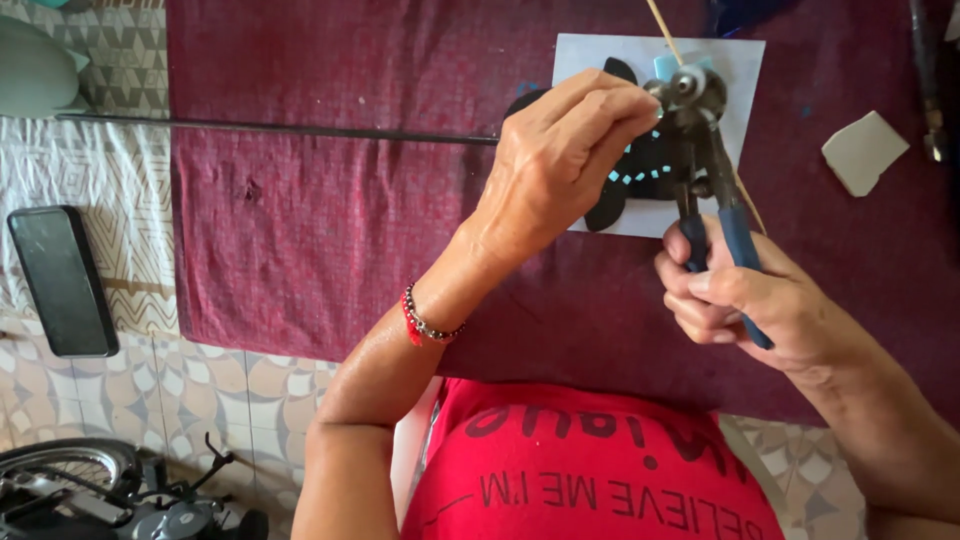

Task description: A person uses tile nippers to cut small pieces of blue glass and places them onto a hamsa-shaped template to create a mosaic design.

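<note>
My right hand [745,305] grips the blue handles of a pair of wheeled nippers [700,150], whose dark metal head points away from me. My left hand [560,150] is pinched at the nipper's round jaws; whatever small piece it holds is hidden by the fingers. Under both lies a pale sheet [740,70] bearing a black shape [640,175] edged with small light-blue tiles. A red and dark bead bracelet [425,320] circles my left wrist.
A dark red cloth [330,230] covers the work surface. A white shard [862,150] lies at right. A thin black rod [270,128] crosses the cloth, and a thin wooden stick [662,30] slants over the sheet. A black phone [62,280] rests on patterned cloth at left.
</note>
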